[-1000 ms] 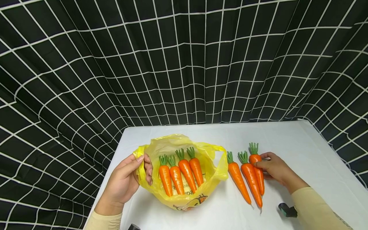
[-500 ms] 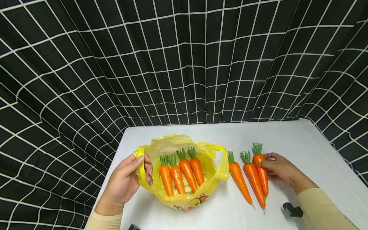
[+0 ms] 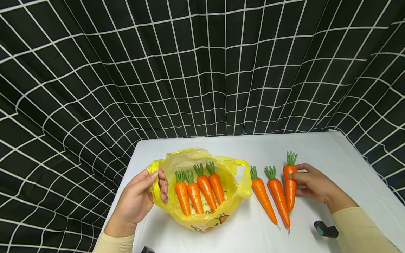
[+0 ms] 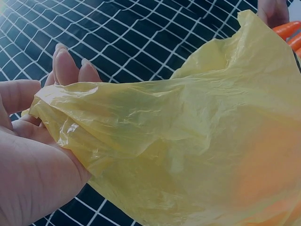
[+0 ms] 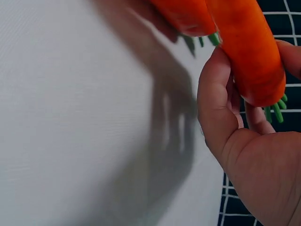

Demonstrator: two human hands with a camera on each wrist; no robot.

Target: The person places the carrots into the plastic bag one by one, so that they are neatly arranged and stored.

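Note:
My left hand pinches the handle of a yellow plastic bag and holds its mouth wide. Inside the bag lie several orange carrots side by side, green stubs toward the back. At the right, my right hand grips a carrot near its thick top, thumb on one side and fingers on the other. In the right wrist view that carrot sits between thumb and fingers. Two more carrots, a middle one and a left one, lie between the bag and my right hand.
A white cloth covers the table. Dark curtains with a white grid stand behind and at both sides. A small black device shows by the right wrist, and another dark piece by the left.
My right hand has moved right and slightly back with its carrot, drawing it off the neighbouring one. The left hand and the bag have stayed in place.

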